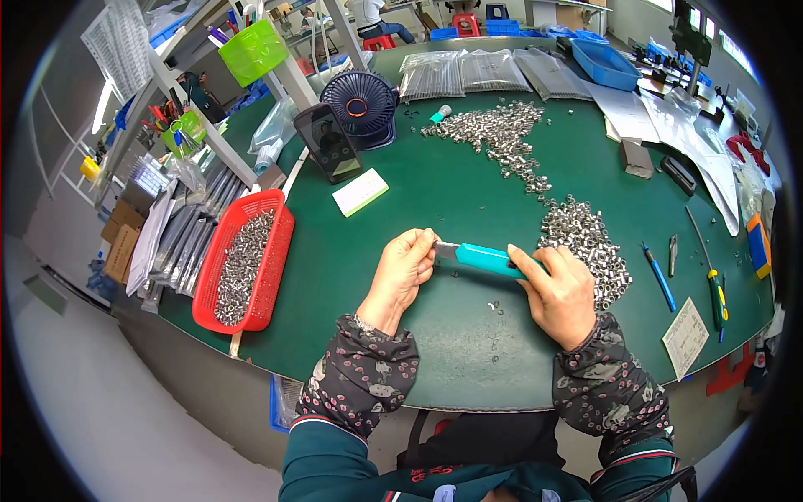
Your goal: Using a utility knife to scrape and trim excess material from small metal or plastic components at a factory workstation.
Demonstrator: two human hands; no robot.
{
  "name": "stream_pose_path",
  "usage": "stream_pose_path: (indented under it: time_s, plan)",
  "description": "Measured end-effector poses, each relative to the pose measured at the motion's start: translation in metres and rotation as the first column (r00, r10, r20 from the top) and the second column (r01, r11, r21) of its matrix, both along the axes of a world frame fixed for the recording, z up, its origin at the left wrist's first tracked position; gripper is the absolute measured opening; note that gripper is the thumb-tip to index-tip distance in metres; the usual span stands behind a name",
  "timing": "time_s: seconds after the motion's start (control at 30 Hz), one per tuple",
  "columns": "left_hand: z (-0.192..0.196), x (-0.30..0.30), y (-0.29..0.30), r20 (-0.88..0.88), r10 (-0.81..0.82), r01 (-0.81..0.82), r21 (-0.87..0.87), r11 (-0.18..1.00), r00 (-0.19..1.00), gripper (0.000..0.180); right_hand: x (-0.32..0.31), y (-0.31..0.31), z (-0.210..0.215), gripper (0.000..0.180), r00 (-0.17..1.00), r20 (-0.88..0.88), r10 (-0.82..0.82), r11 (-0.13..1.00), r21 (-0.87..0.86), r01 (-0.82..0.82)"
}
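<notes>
Position: A teal utility knife [483,258] is held just above the green bench [435,192], between both hands, in front of the person.

Hands: The right hand [559,291] is closed around the rear of the teal handle. The left hand [405,269] has its fingertips bunched at the grey blade end, pinching something there; whether that is the blade itself or a small part against it cannot be told.

Orientation: The knife's long axis runs nearly level across the view, left to right, slightly lower at the right. The blade end points to the person's left, toward the left fingertips; the butt sits in the right palm.

Risks, as judged:
- The left fingertips are touching or just beside the cutting end. A slip or a push from the right hand would drive the edge into them.
- A small part pinched there could spring loose and fall among the few loose pieces on the bench below the hands.
- The pile of small metal sleeves [585,247] lies just beside the right hand; a sweep of the wrist would scatter it.
- The red basket [280,251] of similar parts stands well apart to the left, not at risk.
</notes>
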State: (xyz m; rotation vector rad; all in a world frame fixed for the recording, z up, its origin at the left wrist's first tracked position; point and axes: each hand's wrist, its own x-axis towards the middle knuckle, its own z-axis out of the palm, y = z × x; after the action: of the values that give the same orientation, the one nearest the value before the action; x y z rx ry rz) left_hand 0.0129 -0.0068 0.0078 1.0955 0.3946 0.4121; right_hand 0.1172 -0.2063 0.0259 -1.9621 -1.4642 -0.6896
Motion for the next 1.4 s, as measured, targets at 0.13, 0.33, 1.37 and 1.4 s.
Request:
stream_pose_path:
  time_s: [0.13,0.33,1.37,1.4]
  plan:
    - [-0.0017,-0.0001,0.0019,-0.001,-0.008,0.008,-0.009,1.000,1.000,0.018,0.0000,0.0000,0.0001,0.041,1.000,0.012,0.000,1.000,0.003,0.000]
    - [0.0003,-0.0009,0.0037,-0.078,-0.025,0.026,0.010,1.000,0.997,0.020,0.0010,-0.0005,0.0007,0.040,1.000,0.024,0.003,1.000,-0.005,-0.003]
    - [-0.0013,-0.0008,0.0074,0.123,-0.033,0.047,-0.113,0.992,0.992,0.008,0.0010,-0.0021,-0.0033,0.028,0.838,-0.534,0.108,0.994,0.049,-0.098]
    - [-0.0033,-0.0008,0.0088,0.144,-0.049,0.066,-0.113,0.991,0.988,0.008,0.0019,-0.0018,-0.0042,0.028,0.838,-0.535,0.108,0.994,0.050,-0.097]
